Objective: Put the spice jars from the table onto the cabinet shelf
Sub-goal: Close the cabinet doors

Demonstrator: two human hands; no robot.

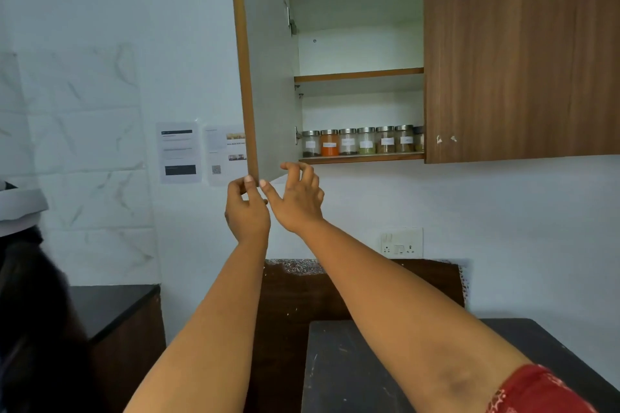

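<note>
Both forearms are bare from wrist to elbow, and neither the left hand (246, 211) nor the right hand (297, 196) wears rings, a watch or a bracelet. The fingernails are short and unpainted. Nearest the table (352, 379), the right upper arm carries a red sleeve (540, 392) with a small pale printed pattern.

Two printed paper sheets (201, 152) are stuck side by side on the white wall, left of the cupboard. A white socket plate (401, 242) sits lower on the wall, just above a dark brown wooden board (295, 305) leaning there. Pale marble-patterned tiles (80, 144) cover the wall at far left, above a black-topped counter (114, 305).
</note>
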